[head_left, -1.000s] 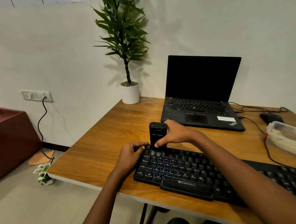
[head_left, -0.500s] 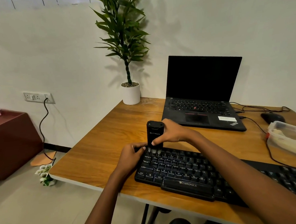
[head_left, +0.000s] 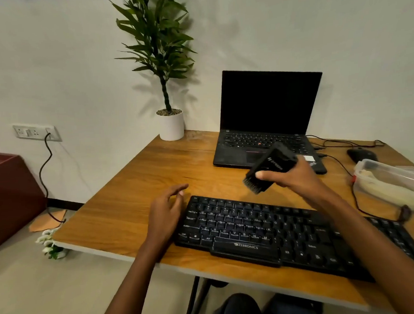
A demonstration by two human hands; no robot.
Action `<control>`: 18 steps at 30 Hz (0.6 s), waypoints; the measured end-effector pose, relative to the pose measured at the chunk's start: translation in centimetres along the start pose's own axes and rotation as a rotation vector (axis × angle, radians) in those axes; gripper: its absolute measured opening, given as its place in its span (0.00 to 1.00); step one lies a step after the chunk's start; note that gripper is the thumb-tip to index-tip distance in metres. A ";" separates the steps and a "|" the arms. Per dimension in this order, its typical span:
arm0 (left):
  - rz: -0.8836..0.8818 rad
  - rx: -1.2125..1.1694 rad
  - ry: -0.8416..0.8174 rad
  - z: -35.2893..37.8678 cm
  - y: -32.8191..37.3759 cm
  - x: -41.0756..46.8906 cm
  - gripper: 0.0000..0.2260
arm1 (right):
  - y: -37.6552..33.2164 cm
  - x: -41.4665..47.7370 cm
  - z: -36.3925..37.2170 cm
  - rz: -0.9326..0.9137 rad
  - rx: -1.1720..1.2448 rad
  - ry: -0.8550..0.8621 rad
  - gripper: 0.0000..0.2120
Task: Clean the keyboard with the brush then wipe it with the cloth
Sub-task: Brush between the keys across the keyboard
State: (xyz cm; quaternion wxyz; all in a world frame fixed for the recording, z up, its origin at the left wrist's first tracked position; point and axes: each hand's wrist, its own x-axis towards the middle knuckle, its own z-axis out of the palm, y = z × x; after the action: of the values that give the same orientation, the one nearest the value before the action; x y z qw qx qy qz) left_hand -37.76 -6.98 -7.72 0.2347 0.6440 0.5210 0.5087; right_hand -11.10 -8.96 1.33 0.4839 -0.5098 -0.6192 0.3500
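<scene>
Since it was raised off the black ZEBRONICS keyboard (head_left: 290,234), the boxy black brush (head_left: 272,169) is gripped by the right hand (head_left: 297,179); left hand (head_left: 165,211) relaxed.

A keyboard (head_left: 278,230) lies at the counter's (head_left: 135,190) near edge. Behind it stands a laptop (head_left: 265,129), with a potted plant (head_left: 171,125) to its left and a mouse (head_left: 361,154) to its right. A container (head_left: 392,184) lies before the mouse.

wall (head_left: 74,68): plain white, leaf shadows on it | floor (head_left: 27,294): pale grey-beige | desk (head_left: 122,210): orange-brown wood, pale edge | cabinet (head_left: 9,193): dark red, far left | socket panel (head_left: 36,132): on wall, black cable (head_left: 40,176) plugged in, hanging to floor | potted plant (head_left: 171,126): white pot, desk's far corner
</scene>
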 end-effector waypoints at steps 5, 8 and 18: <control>0.491 0.191 0.161 3.6 4.0 -8.0 0.10 | 1.4 -3.3 -4.6 0.021 0.107 0.174 0.10; 0.648 0.238 0.126 7.0 5.0 -12.3 0.09 | 1.9 -4.3 -4.3 0.049 0.038 0.147 0.10; 0.715 0.366 0.195 9.7 2.4 -13.7 0.09 | 2.6 -3.6 -1.0 0.012 -0.234 -0.116 0.11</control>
State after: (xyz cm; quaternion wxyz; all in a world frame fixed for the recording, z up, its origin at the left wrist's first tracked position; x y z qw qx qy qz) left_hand -27.17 -18.04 -14.94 -0.1258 0.7642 0.3661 0.5159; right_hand -9.37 -11.94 -1.65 0.3825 -0.5455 -0.6796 0.3072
